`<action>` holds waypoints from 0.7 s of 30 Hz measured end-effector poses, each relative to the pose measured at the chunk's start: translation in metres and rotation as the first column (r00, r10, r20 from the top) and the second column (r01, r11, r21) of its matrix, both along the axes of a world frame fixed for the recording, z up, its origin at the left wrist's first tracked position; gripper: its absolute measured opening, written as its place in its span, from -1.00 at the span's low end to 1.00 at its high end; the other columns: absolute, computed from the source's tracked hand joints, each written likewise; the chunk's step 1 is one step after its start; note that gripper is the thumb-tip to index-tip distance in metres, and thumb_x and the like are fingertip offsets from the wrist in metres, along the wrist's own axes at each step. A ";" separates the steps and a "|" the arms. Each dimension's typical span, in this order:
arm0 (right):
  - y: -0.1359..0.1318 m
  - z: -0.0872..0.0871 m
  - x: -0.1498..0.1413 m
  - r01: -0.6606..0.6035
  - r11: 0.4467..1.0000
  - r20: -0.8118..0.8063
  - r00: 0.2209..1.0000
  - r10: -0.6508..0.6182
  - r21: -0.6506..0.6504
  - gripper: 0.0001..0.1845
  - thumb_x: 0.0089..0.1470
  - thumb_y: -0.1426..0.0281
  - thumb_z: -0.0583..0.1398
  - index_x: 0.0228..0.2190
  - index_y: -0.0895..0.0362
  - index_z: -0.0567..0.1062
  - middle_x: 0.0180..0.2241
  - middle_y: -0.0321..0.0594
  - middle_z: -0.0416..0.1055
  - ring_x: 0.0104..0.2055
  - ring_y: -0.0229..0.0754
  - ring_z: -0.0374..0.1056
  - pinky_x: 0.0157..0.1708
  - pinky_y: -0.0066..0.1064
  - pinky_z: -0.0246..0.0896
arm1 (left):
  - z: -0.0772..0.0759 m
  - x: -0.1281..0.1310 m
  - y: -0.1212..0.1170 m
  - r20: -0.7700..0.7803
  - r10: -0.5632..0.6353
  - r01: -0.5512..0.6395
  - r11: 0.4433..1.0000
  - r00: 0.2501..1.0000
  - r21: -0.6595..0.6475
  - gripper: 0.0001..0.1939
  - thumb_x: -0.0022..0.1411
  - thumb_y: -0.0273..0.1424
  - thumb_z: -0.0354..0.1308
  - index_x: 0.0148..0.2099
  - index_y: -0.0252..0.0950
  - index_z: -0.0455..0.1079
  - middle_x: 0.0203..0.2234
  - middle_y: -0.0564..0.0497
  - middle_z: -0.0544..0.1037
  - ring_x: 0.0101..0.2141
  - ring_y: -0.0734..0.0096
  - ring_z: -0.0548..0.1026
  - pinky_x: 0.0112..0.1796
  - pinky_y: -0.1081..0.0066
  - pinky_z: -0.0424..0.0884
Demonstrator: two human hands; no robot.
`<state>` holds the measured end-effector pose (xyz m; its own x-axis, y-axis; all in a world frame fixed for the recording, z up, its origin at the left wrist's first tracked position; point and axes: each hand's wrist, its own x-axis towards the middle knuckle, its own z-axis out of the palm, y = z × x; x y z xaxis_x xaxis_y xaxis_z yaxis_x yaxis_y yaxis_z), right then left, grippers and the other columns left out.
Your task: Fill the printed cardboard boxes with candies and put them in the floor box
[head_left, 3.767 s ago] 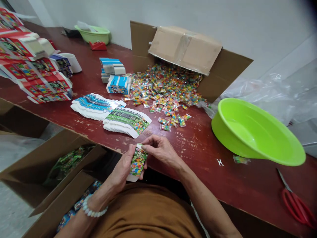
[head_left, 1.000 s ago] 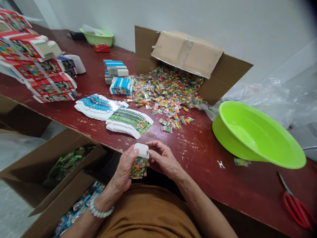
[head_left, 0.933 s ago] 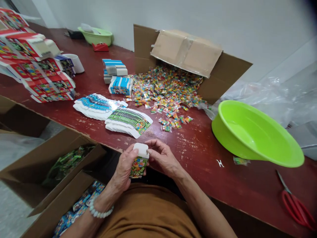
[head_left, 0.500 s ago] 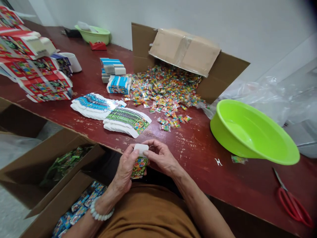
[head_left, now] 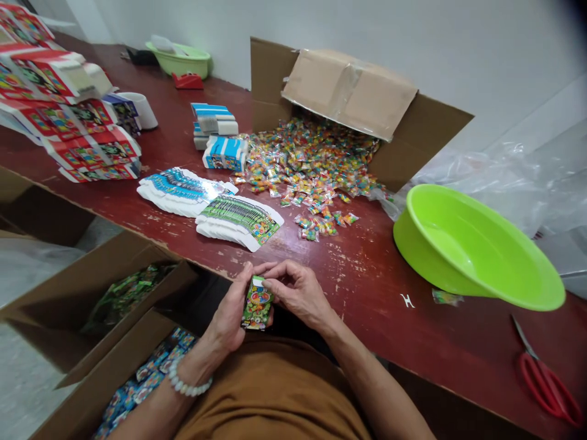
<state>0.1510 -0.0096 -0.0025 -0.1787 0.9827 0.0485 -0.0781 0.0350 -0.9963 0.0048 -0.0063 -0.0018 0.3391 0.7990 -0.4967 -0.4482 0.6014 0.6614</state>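
A small printed cardboard box [head_left: 257, 305] with a colourful green pattern stands upright between my hands, just off the table's front edge. My left hand [head_left: 228, 316] grips its side and back, and a white bead bracelet [head_left: 189, 384] circles that wrist. My right hand [head_left: 298, 291] pinches its top end with the fingertips. Just beyond my hands lie stacks of flat die-cut box blanks, green-printed [head_left: 239, 221] and blue-printed [head_left: 178, 192]. A heap of small wrapped sweets [head_left: 312, 162] spreads further back.
A tipped cardboard carton [head_left: 353, 85] opens toward the sweets on the maroon table [head_left: 367, 269]. Stacked red boxes [head_left: 64, 116] stand at left, a lime basin [head_left: 472, 250] and red scissors [head_left: 545, 385] at right. Below left, an open carton [head_left: 123, 305] holds green packets.
The white top end of the small box has folded down and no longer stands up. My right fingers now press on the box's top, and my hands sit closer together.
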 end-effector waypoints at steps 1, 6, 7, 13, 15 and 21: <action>0.002 0.000 -0.001 -0.017 0.999 -0.016 1.000 0.016 -0.038 -0.77 0.07 0.22 0.36 -0.35 0.13 0.58 -0.19 -0.16 0.60 -0.33 -0.25 0.44 -0.46 -0.49 0.30 | -0.002 0.000 0.000 -0.031 0.010 -0.010 1.000 0.999 -0.005 -0.53 0.44 -0.15 -0.07 0.10 -0.37 0.47 -0.53 -0.06 0.60 -0.69 0.38 0.48 -0.70 0.43 0.46; 0.011 0.001 -0.004 -0.113 0.972 -0.182 0.980 0.076 -0.204 -0.71 0.02 0.18 0.39 -0.38 0.16 0.59 -0.23 -0.18 0.59 -0.48 -0.33 0.34 -0.49 -0.45 0.29 | -0.006 -0.001 0.000 -0.096 0.000 0.007 0.997 0.995 0.072 -0.39 0.35 0.03 0.03 0.17 -0.33 0.47 -0.55 -0.04 0.59 -0.69 0.40 0.46 -0.69 0.46 0.45; 0.012 0.002 -0.004 -0.112 0.972 -0.194 0.978 0.071 -0.209 -0.71 0.01 0.17 0.39 -0.41 0.16 0.58 -0.22 -0.17 0.59 -0.48 -0.31 0.35 -0.48 -0.43 0.31 | -0.006 -0.002 0.001 -0.097 -0.009 0.017 0.996 0.995 0.083 -0.36 0.32 0.06 0.05 0.19 -0.31 0.46 -0.55 -0.04 0.60 -0.68 0.40 0.46 -0.69 0.46 0.45; 0.008 0.005 0.000 -0.044 0.987 0.187 0.982 0.014 0.155 -0.80 0.16 0.25 0.28 -0.43 0.09 0.59 -0.26 -0.16 0.59 -0.30 -0.17 0.43 -0.25 -0.31 0.35 | -0.005 -0.008 0.004 -0.145 0.017 0.002 0.992 0.989 0.125 -0.43 0.24 -0.01 0.20 0.10 -0.31 0.56 -0.42 -0.09 0.67 -0.66 0.41 0.49 -0.70 0.50 0.39; 0.003 0.000 -0.001 -0.060 0.973 0.250 0.968 0.002 0.223 -0.81 0.22 0.28 0.24 -0.39 0.07 0.59 -0.27 -0.16 0.56 -0.26 -0.16 0.42 -0.20 -0.30 0.32 | -0.005 -0.009 0.004 -0.125 0.028 -0.016 0.995 0.992 0.098 -0.54 0.21 -0.14 0.24 0.07 -0.29 0.58 -0.22 -0.12 0.69 -0.59 0.39 0.54 -0.67 0.48 0.42; 0.003 -0.024 -0.013 -0.017 0.976 0.199 0.980 -0.027 0.216 -0.89 0.16 0.29 0.29 -0.29 0.05 0.56 -0.19 -0.18 0.51 -0.12 -0.14 0.41 -0.10 -0.30 0.29 | -0.010 -0.009 0.007 -0.108 0.057 -0.044 0.992 0.993 0.120 -0.55 0.15 -0.25 0.26 0.06 -0.34 0.55 -0.25 -0.09 0.69 -0.58 0.40 0.55 -0.63 0.48 0.44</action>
<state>0.1382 -0.0069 -0.0264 -0.2013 0.9539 0.2227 0.1224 0.2500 -0.9605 -0.0047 0.0011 -0.0117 0.2451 0.8684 -0.4310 -0.3959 0.4955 0.7732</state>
